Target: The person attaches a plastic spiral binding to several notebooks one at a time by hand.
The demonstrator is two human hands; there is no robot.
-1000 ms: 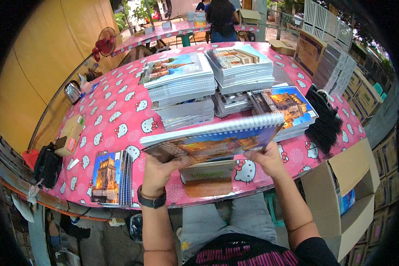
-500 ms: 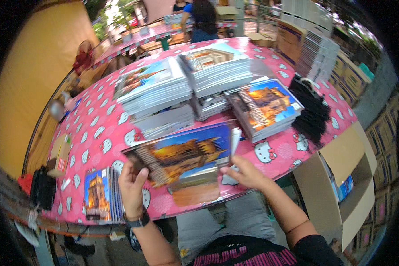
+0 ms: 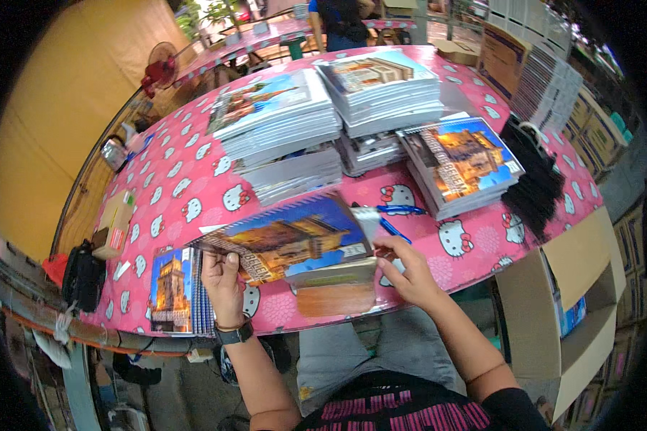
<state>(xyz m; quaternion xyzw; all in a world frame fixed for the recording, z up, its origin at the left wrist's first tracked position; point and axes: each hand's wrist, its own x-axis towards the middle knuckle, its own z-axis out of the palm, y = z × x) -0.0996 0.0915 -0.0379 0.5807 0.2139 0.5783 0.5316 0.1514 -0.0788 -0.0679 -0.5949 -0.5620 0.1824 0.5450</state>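
A spiral-bound notebook [image 3: 295,235] with a lit tower on its cover is held tilted over the near table edge. My left hand [image 3: 224,284] is closed on its left end, thumb on the cover. At the opposite edge, my right hand [image 3: 407,271] pinches the notebook's lower right corner, where loose page edges show. Below the notebook lies a flat brown wooden piece [image 3: 336,299], partly covered. Two blue pens, one [image 3: 400,210] lying crosswise and another [image 3: 394,230] slanted, rest just beyond my right hand. Beside my left wrist sits a row of overlapping notebooks [image 3: 171,293].
Tall notebook stacks [image 3: 277,115] [image 3: 381,90] stand farther back on the pink table [image 3: 172,187]. A shorter stack [image 3: 464,165] is at right, next to a black stringy bundle [image 3: 532,172]. An open carton [image 3: 532,316] stands at the right edge. A small box [image 3: 113,224] is at left.
The whole view has shifted, so the table sits higher and more to the right. The held notebook tilts more steeply, and the blue pens behind it now show. Both hands keep their hold.
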